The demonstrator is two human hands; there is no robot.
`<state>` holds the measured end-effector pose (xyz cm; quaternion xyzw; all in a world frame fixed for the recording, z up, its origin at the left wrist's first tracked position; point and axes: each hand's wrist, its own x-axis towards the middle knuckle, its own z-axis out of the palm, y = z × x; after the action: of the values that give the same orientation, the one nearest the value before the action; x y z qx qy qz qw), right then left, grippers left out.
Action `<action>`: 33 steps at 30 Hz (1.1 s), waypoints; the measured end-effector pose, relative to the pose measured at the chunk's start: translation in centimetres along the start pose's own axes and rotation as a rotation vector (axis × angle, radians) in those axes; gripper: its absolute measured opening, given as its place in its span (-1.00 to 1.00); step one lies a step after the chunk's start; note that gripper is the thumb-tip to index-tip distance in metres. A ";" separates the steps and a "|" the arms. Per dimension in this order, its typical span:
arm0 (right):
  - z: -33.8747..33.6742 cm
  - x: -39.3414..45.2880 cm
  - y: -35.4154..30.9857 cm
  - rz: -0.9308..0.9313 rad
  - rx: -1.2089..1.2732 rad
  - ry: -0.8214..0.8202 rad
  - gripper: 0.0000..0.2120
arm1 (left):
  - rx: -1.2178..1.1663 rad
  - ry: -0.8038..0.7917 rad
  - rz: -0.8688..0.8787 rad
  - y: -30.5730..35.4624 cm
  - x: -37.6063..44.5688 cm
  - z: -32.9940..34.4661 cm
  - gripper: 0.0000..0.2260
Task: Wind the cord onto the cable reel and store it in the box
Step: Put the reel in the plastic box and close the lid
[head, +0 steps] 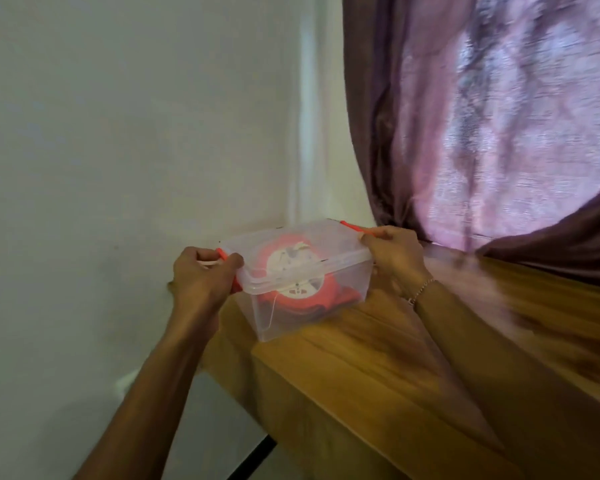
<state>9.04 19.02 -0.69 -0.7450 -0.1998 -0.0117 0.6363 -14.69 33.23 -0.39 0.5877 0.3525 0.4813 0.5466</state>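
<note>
A clear plastic storage box [302,282] sat at the far left corner of the wooden surface [378,368], close to the pale wall [118,133], its lid [291,251] on top. Inside lay the red cable reel [291,271] with its white centre disc, tilted against the box wall; a thin pale cord [273,308] hung down from it inside the box. The left hand [201,275] was closed in a grip on the red latch [222,254] at the box's left end, and the right hand [395,254] was likewise closed on the red latch [352,226] at the right end (a beaded bracelet [420,291] circled that wrist). To the right hung a purple curtain [499,116] — blurred, like much of the surface.
</note>
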 end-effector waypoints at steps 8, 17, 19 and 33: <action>8.4 2.7 -1.6 -0.004 0.057 -0.014 -0.80 | 0.031 0.078 -0.047 0.1 4.9 -2.6 -0.75; 11.9 4.8 -1.5 -0.006 0.074 -0.035 -0.76 | 0.023 0.083 -0.148 -0.2 7.1 -3.7 -0.81; 12.8 4.9 -1.6 -0.017 0.082 -0.040 -0.77 | 0.015 0.093 -0.160 -0.1 7.5 -4.1 -0.80; 16.4 5.0 -2.3 -0.101 0.036 -0.064 -0.78 | 0.037 0.172 -0.168 0.4 8.6 -5.4 -0.78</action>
<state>9.02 36.34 -0.25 -0.7225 -0.2576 -0.0164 0.6414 -17.38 42.92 1.21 0.5225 0.4548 0.4761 0.5417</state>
